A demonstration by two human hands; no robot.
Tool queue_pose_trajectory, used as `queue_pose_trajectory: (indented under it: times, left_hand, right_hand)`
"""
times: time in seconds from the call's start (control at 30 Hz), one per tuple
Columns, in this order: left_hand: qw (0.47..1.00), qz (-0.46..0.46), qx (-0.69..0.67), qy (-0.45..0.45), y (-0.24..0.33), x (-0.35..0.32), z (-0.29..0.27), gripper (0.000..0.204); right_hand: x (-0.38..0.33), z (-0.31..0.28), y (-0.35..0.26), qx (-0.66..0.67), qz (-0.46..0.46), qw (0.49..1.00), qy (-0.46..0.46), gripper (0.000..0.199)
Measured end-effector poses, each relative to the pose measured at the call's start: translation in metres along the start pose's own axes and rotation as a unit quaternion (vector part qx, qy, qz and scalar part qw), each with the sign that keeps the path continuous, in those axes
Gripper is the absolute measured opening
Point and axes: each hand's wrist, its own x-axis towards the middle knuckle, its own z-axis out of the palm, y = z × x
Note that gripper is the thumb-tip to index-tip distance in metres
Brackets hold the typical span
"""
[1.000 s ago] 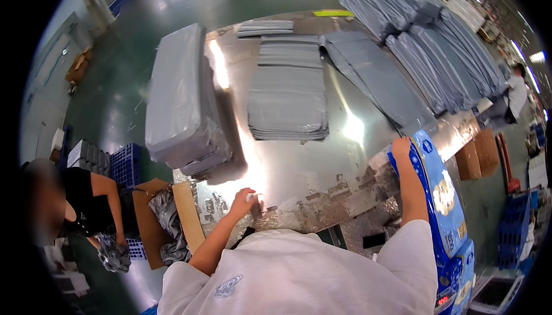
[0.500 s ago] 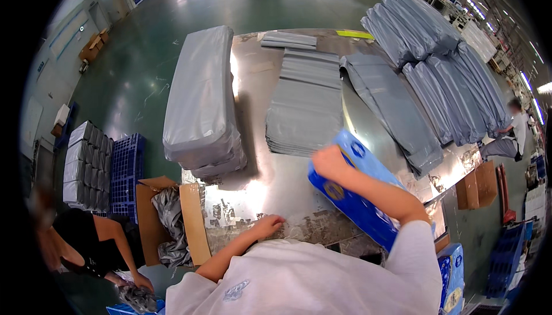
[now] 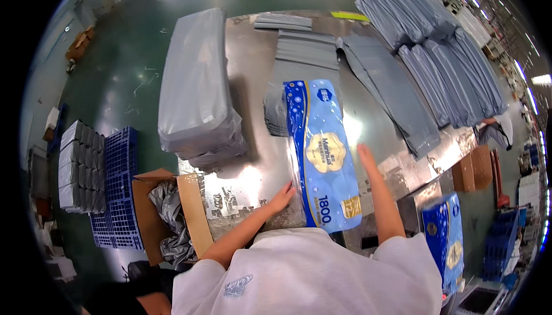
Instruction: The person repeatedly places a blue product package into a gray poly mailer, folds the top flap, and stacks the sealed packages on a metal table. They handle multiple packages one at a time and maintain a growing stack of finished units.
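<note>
A long blue-and-white wrapped pack (image 3: 323, 153) lies lengthwise on the shiny metal table (image 3: 253, 85), its far end resting on a pile of flat grey bags (image 3: 299, 70). My right hand (image 3: 364, 157) rests flat against the pack's right side with fingers extended. My left hand (image 3: 283, 196) sits on the table just left of the pack's near end, fingers spread, touching its edge. Neither hand grips anything.
A tall stack of grey bags (image 3: 198, 88) stands at the table's left. More grey bags (image 3: 428, 56) fan across the right. An open cardboard box (image 3: 169, 211) with grey bags sits lower left, beside blue crates (image 3: 118, 185). Another blue pack (image 3: 445, 240) stands lower right.
My right hand brought the blue pack from the right side onto the table and laid it flat, then released it. My left hand slid right toward the pack's near end.
</note>
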Motion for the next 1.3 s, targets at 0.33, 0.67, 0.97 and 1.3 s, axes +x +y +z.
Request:
queue_pose_trajectory:
  times: [0.33,0.67,0.97,1.3]
  left_hand:
    - [0.926,-0.142,-0.349,-0.01,0.011,-0.013,-0.006,0.062]
    - [0.989,-0.119,0.092,-0.01,-0.031,-0.029,-0.131,0.035]
    - [0.867,0.225,0.384,0.223,0.048,0.234,-0.175,0.038]
    - [0.834,0.19,0.486,0.178,0.052,0.295,-0.201,0.024]
  right_hand:
    - [-0.181,0.046,-0.062,0.476,0.237,0.812,-0.241,0.057]
    - [-0.181,0.051,-0.026,0.12,0.051,0.978,-0.16,0.047]
    - [0.116,0.111,-0.104,-0.33,-0.376,0.866,-0.009,0.017]
    - [0.15,0.124,-0.124,-0.058,-0.159,0.985,0.042,0.011]
